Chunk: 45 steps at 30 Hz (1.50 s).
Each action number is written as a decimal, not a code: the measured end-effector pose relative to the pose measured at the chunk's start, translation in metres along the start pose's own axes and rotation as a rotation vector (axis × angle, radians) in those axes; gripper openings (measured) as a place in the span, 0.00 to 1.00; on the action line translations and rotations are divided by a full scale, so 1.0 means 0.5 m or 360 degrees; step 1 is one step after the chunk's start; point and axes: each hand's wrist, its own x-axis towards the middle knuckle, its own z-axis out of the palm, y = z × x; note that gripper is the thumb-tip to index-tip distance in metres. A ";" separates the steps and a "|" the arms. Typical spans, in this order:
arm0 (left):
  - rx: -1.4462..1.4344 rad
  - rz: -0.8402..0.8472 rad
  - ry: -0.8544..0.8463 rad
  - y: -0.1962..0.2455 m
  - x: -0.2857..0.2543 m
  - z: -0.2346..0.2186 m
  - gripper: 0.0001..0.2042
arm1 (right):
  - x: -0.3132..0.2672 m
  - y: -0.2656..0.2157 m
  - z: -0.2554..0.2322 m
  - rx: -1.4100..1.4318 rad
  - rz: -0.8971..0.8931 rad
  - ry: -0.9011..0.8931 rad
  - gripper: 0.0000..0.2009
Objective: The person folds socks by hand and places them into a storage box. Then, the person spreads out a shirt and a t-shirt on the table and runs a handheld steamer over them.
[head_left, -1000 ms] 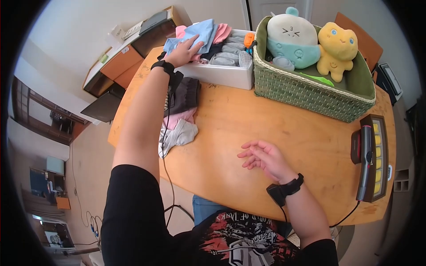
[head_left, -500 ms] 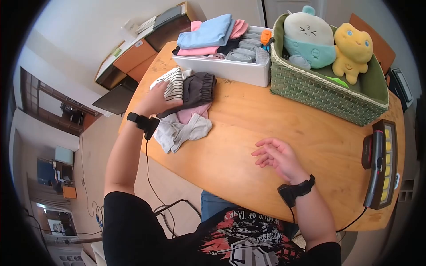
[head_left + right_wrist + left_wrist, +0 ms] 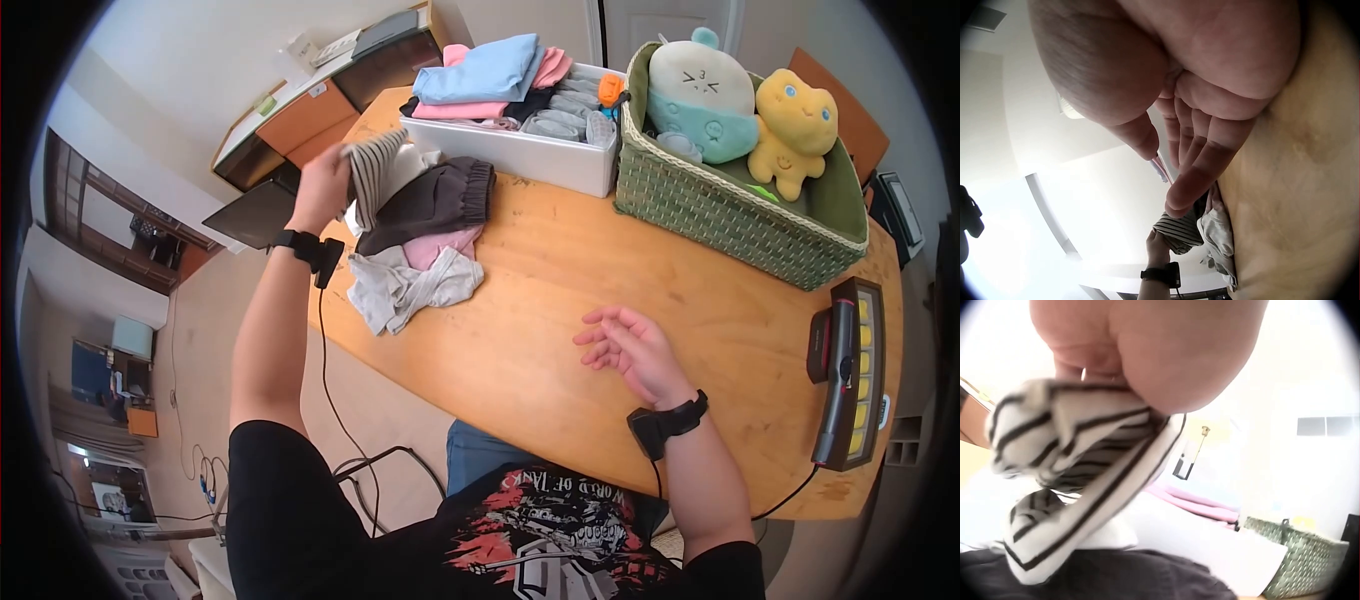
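Note:
At the table's left side my left hand (image 3: 322, 190) grips a white garment with black stripes (image 3: 376, 172) and holds part of it up. In the left wrist view the striped garment (image 3: 1104, 469) hangs in folds beneath the hand. Next to it lie dark grey trousers (image 3: 435, 205) with a gathered waistband, a pink garment (image 3: 442, 247) and a light grey garment (image 3: 405, 295). My right hand (image 3: 637, 355) rests over the table at the front, its fingers loosely bent and holding nothing.
Behind the clothes stands a white box (image 3: 560, 165) with a folded blue garment (image 3: 480, 72), pink cloths and grey rolled items. A green woven basket (image 3: 730, 220) holds two plush toys. At the right edge are a long case (image 3: 868, 380) and a corded black styling tool (image 3: 835, 400).
My left hand has left the blue garment on the box, come down to the pile, then grasped the striped garment and lifted its left edge. The right hand keeps its pose.

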 end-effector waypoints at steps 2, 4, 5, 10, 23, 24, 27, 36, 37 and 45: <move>-0.0145 0.0318 0.0401 0.017 0.024 -0.008 0.13 | 0.000 0.003 -0.002 0.0010 -0.0020 -0.0007 0.13; -0.0416 0.0257 0.0379 0.067 0.017 -0.022 0.13 | -0.006 0.001 -0.001 0.0024 -0.0037 -0.0008 0.13; -0.0686 0.0189 0.0354 0.104 0.006 -0.027 0.13 | -0.010 -0.002 -0.001 0.0025 -0.0042 -0.0045 0.14; -0.1511 -0.0352 -0.0307 0.331 -0.139 0.001 0.14 | -0.074 -0.069 0.099 0.0190 -0.0268 0.0046 0.20; -0.1522 0.0152 -0.1986 0.431 -0.196 0.023 0.22 | -0.189 -0.272 0.093 -0.1353 -0.0777 0.0466 0.05; -0.1491 0.0266 -0.2017 0.424 -0.193 0.019 0.21 | -0.198 -0.293 0.094 -0.1433 -0.0790 0.0474 0.04; -0.1123 0.0302 -0.2174 0.384 -0.178 0.037 0.18 | -0.234 -0.345 0.118 -0.1528 -0.0706 0.0595 0.04; -0.2102 -0.0106 -0.1712 0.452 -0.260 0.038 0.19 | -0.224 -0.300 0.075 -0.2337 -0.0925 0.1133 0.24; -0.2132 -0.0134 -0.1702 0.460 -0.262 0.052 0.19 | -0.224 -0.279 0.079 -0.2683 -0.1195 0.1109 0.29; -0.1927 0.0197 -0.1606 0.576 -0.307 0.074 0.16 | -0.211 -0.193 0.236 -0.2023 -0.1103 0.0650 0.21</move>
